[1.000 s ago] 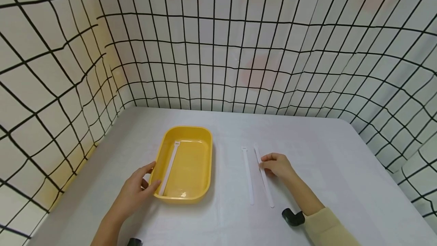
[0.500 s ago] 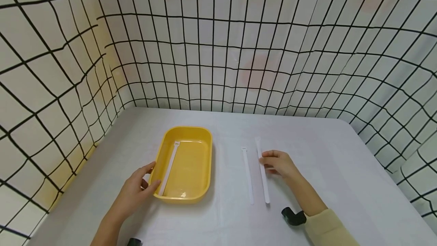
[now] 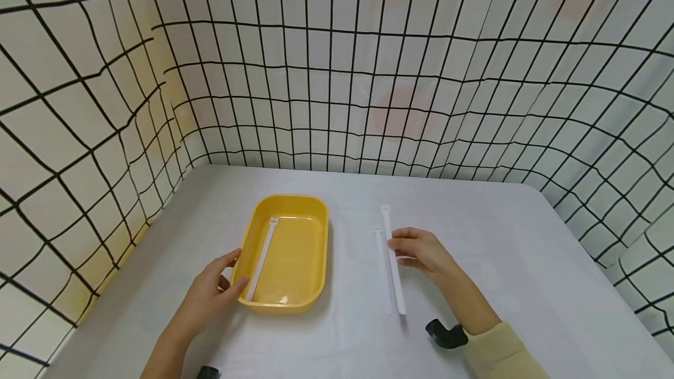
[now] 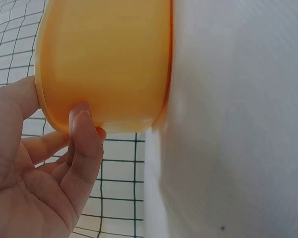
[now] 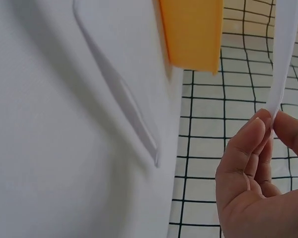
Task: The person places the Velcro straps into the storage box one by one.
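Observation:
My left hand (image 3: 207, 288) grips the near left corner of a yellow plastic tray (image 3: 297, 262), its fingers on both sides of the rim in the left wrist view. Inside the tray, along its left side, lies a white strap (image 3: 263, 256) with a slotted head, like a cable tie. Right of the tray my right hand (image 3: 423, 253) pinches a similar white strap (image 3: 396, 285) between thumb and fingers, raised off the table in the right wrist view. Another white strap (image 3: 378, 244) lies on the table, partly overlapped by the held one in the head view.
A white cloth covers the table (image 3: 474, 209). Black wire mesh (image 3: 329, 75) encloses its back and sides, with white sheeting behind. Black wrist-worn pieces (image 3: 446, 334) show below the right hand and at the bottom edge by the left arm.
My right hand has lifted its strap from the table and carried it left, over the strap still lying there. The left hand and tray have stayed put.

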`<state>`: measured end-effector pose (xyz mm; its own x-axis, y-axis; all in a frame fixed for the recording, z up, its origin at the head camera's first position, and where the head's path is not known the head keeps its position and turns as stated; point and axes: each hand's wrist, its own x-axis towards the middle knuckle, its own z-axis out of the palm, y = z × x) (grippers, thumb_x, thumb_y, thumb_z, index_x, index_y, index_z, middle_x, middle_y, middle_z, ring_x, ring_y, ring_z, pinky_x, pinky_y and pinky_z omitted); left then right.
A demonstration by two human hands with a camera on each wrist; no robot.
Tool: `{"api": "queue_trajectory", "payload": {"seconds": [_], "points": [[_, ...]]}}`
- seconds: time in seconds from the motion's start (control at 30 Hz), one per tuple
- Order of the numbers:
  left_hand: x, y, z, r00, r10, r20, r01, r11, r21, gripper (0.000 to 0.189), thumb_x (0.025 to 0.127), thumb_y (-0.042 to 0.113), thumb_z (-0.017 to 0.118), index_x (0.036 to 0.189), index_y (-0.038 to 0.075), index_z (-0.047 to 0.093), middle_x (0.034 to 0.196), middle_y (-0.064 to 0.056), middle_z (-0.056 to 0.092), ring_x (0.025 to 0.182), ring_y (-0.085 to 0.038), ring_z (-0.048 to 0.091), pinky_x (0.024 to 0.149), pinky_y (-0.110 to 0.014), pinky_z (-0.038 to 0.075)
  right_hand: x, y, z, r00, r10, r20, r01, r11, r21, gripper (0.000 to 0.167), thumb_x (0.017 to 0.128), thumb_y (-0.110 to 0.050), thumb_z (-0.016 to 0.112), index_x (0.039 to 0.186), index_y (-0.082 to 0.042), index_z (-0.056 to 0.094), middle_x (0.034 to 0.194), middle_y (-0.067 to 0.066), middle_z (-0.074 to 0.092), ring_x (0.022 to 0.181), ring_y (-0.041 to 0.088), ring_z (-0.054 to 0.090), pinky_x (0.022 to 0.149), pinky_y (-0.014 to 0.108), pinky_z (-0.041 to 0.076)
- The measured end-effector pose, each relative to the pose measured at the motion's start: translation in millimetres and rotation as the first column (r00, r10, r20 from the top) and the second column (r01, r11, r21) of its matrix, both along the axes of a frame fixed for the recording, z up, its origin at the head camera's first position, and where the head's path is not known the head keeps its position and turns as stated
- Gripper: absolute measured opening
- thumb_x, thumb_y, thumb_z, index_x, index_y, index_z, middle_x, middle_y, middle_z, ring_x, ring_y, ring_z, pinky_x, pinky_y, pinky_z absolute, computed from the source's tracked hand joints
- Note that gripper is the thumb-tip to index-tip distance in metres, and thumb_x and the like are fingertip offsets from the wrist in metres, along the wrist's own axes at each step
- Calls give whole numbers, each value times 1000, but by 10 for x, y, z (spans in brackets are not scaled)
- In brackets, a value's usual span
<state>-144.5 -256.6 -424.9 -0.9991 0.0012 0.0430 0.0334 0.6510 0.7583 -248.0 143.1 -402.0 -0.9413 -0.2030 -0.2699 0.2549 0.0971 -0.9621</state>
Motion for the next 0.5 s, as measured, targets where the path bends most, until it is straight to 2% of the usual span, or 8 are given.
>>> {"api": "queue_trajectory", "payload": {"seconds": [0.5], "points": [[6, 7, 20, 1000, 7, 14, -7, 1000, -12, 62, 92, 21, 70, 144, 2, 43, 126, -18, 52, 73, -17, 49, 59, -24, 45, 2, -187, 120, 1000, 14, -16, -15, 999, -42, 17, 90, -6, 67, 104, 1, 59, 87, 4, 63, 75, 16, 59, 67, 25, 52]]}}
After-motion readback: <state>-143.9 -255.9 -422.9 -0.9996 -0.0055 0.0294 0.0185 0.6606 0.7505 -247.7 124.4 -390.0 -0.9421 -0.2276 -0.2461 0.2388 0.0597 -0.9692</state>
